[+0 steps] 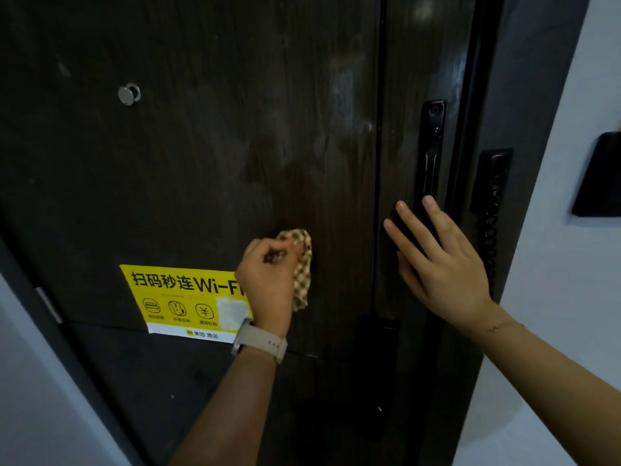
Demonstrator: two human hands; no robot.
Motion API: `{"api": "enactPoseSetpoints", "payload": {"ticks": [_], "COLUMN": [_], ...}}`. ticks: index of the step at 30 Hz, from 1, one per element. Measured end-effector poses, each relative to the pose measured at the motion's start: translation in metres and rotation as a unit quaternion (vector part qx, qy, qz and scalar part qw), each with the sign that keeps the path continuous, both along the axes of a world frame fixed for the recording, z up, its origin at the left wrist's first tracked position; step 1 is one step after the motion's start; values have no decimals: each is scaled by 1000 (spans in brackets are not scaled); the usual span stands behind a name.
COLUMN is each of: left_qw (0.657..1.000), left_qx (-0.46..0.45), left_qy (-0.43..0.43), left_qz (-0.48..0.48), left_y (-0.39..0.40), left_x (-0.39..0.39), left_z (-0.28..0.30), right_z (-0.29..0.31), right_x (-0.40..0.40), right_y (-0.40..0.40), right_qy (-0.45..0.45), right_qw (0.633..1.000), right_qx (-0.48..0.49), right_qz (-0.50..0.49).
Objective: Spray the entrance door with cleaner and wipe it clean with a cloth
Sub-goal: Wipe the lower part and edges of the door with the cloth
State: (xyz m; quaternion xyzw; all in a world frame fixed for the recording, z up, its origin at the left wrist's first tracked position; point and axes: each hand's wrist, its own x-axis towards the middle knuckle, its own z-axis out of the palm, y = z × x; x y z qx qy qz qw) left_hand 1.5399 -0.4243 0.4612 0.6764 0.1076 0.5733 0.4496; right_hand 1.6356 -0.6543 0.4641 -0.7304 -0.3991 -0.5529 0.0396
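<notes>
my left hand (268,280) pinches the cloth (300,267) against the door (201,146). streaks lie up-right of it. my right hand (440,260) rests flat, fingers spread.

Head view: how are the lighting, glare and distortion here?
Head view: dim overall; the dark wood-grain door shows pale streaky glare at upper right; wide-angle bending tilts its frame; the left hand gripping the checked cloth is darker than the right hand.
</notes>
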Motion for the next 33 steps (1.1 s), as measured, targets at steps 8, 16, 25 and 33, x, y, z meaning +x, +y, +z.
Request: {"api": "enactPoseSetpoints", "payload": {"ticks": [8, 16, 25, 33], "left_qw": [997, 999, 991, 989], "left_qx": [-41, 3, 105, 112], "left_qy": [70, -33, -72, -82], "left_qz": [-17, -6, -32, -54], "left_y": [-21, -33, -28, -33], "left_x": [-7, 5, 15, 19], "left_z": [-68, -25, 89, 143], "right_z": [0, 3, 66, 68], "right_x": [1, -3, -29, -3], "right_y": [1, -1, -15, -32], "right_qy": [-5, -6, -36, -34], "right_qw": [1000, 1000, 998, 999], "right_qx": [5, -2, 10, 34], "right_qz": [-2, -9, 52, 9]}}
